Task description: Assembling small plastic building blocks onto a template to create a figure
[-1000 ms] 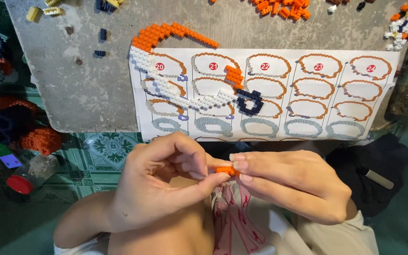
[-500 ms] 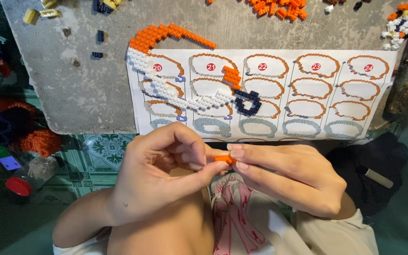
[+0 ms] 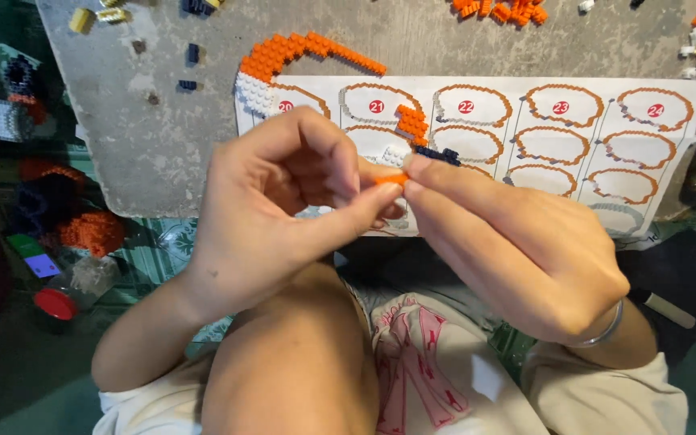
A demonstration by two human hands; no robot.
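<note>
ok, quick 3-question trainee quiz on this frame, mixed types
1. True or false: both hands pinch one small orange brick.
2. What lies flat under the partly built orange and white brick piece? A) printed instruction sheet B) cutting board C) towel
3. Which wrist wears a silver bracelet?

Key: 1 true: left hand and right hand meet on it. 2 A, the sheet. 3 right.

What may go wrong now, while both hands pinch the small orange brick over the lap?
The orange brick is held only by the fingertips of the left hand and right hand, so it may slip and fall into the lap. The hands are also close above the paper sheet, so they could knock the built orange row.
</note>
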